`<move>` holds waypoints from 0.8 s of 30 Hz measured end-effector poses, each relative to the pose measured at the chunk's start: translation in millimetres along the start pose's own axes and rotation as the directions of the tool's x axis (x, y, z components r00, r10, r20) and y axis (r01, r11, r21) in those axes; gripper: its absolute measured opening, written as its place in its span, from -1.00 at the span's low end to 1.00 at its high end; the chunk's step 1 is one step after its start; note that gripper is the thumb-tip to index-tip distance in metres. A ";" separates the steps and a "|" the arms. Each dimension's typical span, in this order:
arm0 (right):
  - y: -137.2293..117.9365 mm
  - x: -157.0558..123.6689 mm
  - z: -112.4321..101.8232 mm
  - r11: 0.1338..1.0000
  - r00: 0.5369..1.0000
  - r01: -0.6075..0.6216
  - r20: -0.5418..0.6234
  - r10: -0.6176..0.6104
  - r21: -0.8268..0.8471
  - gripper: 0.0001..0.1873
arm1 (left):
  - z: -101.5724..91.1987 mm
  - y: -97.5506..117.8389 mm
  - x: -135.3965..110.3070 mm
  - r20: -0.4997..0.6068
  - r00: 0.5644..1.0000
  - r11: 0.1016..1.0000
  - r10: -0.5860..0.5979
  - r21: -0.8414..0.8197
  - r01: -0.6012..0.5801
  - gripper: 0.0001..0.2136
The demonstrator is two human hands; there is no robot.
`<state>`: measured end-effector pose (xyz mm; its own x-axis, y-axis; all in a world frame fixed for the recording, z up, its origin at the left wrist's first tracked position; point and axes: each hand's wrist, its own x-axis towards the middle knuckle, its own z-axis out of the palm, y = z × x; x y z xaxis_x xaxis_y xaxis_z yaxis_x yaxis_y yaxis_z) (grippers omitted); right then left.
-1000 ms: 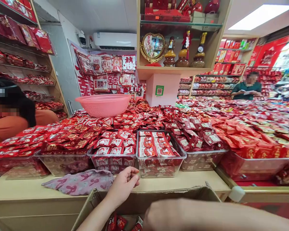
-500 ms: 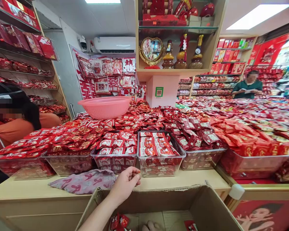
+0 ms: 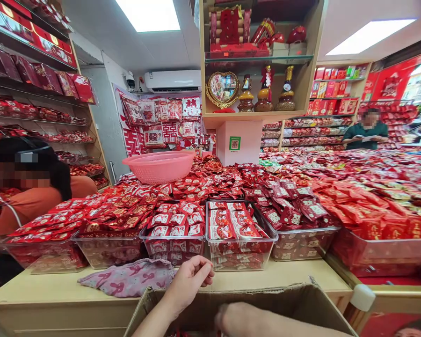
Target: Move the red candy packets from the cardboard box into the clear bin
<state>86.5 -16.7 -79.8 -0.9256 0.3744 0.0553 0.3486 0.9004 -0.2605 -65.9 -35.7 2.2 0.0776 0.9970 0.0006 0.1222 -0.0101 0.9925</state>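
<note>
My left hand (image 3: pixel 189 281) rests on the far rim of an open cardboard box (image 3: pixel 266 295) at the bottom of the view, its fingers curled together in a loose pinch. What it holds, if anything, is hidden. My right hand (image 3: pixel 238 318) reaches down into the box with the back of the hand toward me; its fingers are out of sight. Just beyond the box, clear plastic bins (image 3: pixel 240 252) packed with red-and-white snack packets (image 3: pixel 231 222) line a wooden counter (image 3: pixel 284 274).
A pink patterned cloth (image 3: pixel 129 278) lies on the counter left of the box. A pink basket (image 3: pixel 159 166) sits on heaped red packets. A person in orange (image 3: pixel 31 201) stands at left, another in green (image 3: pixel 366 131) far right. Shelves surround the display.
The view has tilted up slightly. My right arm, which had dropped almost out of sight inside the box, has risen back into view. My left hand stays on the box rim.
</note>
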 end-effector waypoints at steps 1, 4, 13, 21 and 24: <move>-6.1 -5.5 -25.9 0.991 1.000 -0.010 0.010 0.008 0.134 -0.85 | -1.0 3.1 -2.4 0.040 0.999 1.000 0.004 -0.015 -0.003 -0.75; -22.3 -19.4 -83.8 0.893 0.982 -0.038 -0.150 0.117 0.448 -0.82 | -1.1 12.2 -11.7 0.128 0.991 0.996 0.049 -0.074 -0.040 -0.61; -13.5 -10.2 -88.5 0.635 0.808 -0.087 -0.319 0.496 0.768 -0.54 | 36.8 19.4 -16.2 -0.140 0.990 0.997 0.025 -0.075 -0.036 -0.70; -15.6 -14.8 -82.9 0.693 0.746 -0.066 -0.426 0.512 0.717 -0.53 | 45.4 19.1 -18.5 -0.191 0.977 0.995 0.092 0.047 -0.084 -0.68; -17.5 -15.6 -81.8 0.669 0.758 -0.011 -0.429 0.490 0.743 -0.53 | 46.8 20.9 -19.7 -0.168 0.984 0.998 0.061 0.009 -0.060 -0.66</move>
<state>106.8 -20.1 2.8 -0.4679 0.8206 0.3282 0.1341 0.4330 -0.8914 -18.6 -59.1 17.2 -0.0822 0.9933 0.0814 0.1261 -0.0707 0.9895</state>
